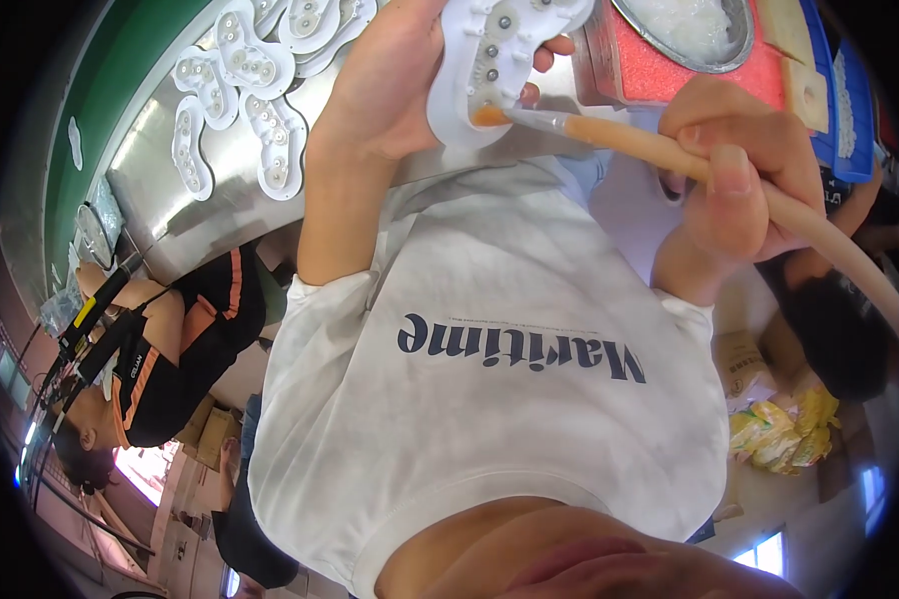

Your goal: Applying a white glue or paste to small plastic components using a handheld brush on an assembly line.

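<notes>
My left hand point(375, 95) is closed around a white plastic sole-shaped housing point(449, 100), its fingers showing past the far edge. Small gears and grey metal pins sit in the housing's recess. Between the thumb and fingers of my right hand point(744, 175) is a brush point(644, 147) with a long wooden handle. Its orange-brown bristles touch the inside of the housing at the near end. Beyond the brush stands a metal bowl point(745, 38) of whitish translucent grease-like paste point(684, 28).
Several similar white housings point(273, 147) lie on the metal tabletop point(150, 150) at left, beside a green surface point(65, 80). The bowl rests on red foam point(641, 82). A blue crate point(849, 115) stands at far right. Another person point(180, 344) is at the left; a bare arm shows at right.
</notes>
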Available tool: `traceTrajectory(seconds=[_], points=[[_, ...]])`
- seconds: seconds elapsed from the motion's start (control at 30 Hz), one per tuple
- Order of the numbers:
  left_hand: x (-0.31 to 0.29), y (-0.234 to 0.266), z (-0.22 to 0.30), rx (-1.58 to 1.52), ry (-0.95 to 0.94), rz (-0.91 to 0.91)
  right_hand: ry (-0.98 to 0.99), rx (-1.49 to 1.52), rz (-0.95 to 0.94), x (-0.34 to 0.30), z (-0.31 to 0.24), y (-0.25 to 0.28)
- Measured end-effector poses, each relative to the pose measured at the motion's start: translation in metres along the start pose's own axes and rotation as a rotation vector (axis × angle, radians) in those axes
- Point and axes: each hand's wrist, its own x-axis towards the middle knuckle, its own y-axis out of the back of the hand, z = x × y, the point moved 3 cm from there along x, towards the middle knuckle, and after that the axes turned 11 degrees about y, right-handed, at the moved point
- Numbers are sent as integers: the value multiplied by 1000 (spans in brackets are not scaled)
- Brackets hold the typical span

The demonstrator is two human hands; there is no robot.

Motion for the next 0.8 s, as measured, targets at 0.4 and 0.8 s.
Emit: traceTrajectory(seconds=[0.4, 0.8], points=[[-1, 2, 5, -76, 31, -56, 156, -31, 185, -14, 11, -12], [-6, 10, 4, -42, 153, -77, 20, -24, -64, 7, -13, -14]])
